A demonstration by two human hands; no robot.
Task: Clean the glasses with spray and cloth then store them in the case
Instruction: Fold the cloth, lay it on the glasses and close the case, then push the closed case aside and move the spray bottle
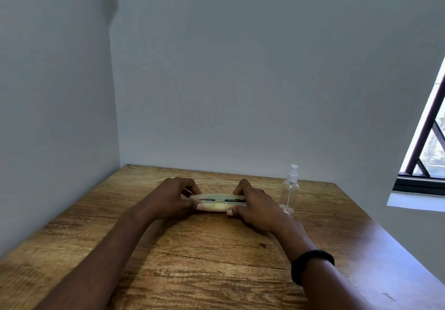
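Your two hands are out in front of you on the wooden table (192,261). Between them lies the glasses case (218,205). It is a pale cream color and long, and it sits flat on the table near the far middle.

Your left hand (177,195) holds the left end of the case. Its fingers curl over the top and back, and the thumb presses on the front edge. Your right hand (255,203) holds the right end the same way, with fingers curled over the top and the thumb low on the front. Both hands grip the case.

The lid of the case is almost down, with a thin gap left between the lid and the bottom part. In that gap you can see a thin dark shape (216,199). It may be the glasses, but it is too small to tell for sure.

A clear spray bottle (290,189) with a white top stands upright on the table. It is just beside your right hand, on the right side.

You wear a black band (310,265) on your right wrist.

A plain gray wall (240,68) stands behind the table. A window (428,146) with dark bars is far off to the right.
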